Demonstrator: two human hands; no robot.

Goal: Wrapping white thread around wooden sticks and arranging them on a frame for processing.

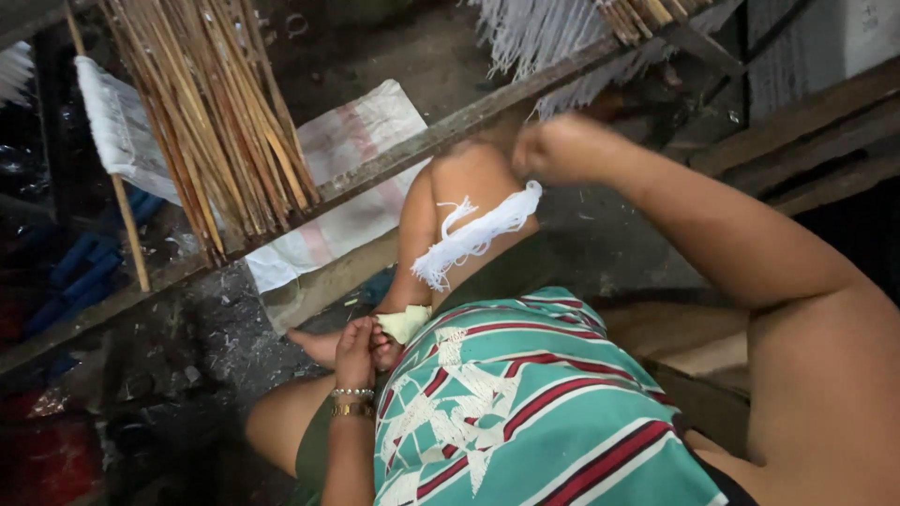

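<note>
While the head view looks down over a striped teal shirt [525,412], the right hand [562,150] is a closed fist, raised above the knee and gripping one end of a bundle of white threads [473,234] that lies draped across the bare knee [469,178]. The left hand [361,351], with bracelets [352,401] at the wrist, pinches a pale folded scrap [405,323] low by the foot. To work well, I judge the right fist should keep the threads taut, clear of the bamboo sticks [216,122].
</note>
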